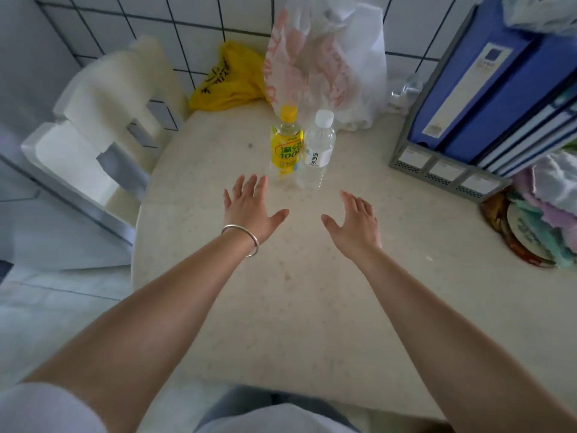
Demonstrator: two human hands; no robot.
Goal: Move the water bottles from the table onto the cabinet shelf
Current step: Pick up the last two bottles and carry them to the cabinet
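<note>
On pale speckled round table (pixel 281 292): L hand (pixel 249 210) & R hand (pixel 356 223) both spread, empty, hovering short of yellow-label plastic bottle (pixel 285 145) & clear white-cap water bottle (pixel 319 148), upright, touching. Risk: grabbing one may topple its neighbour.

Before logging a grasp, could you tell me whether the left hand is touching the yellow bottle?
Apart: the head view shows bare table between the left hand and the yellow bottle.

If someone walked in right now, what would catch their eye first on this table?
Two bottles standing side by side mid-table: the yellow-capped bottle and, on its right, the clear white-capped bottle. Just before them, the left hand and right hand reach in, open. Blue binders fill the right corner.
</note>
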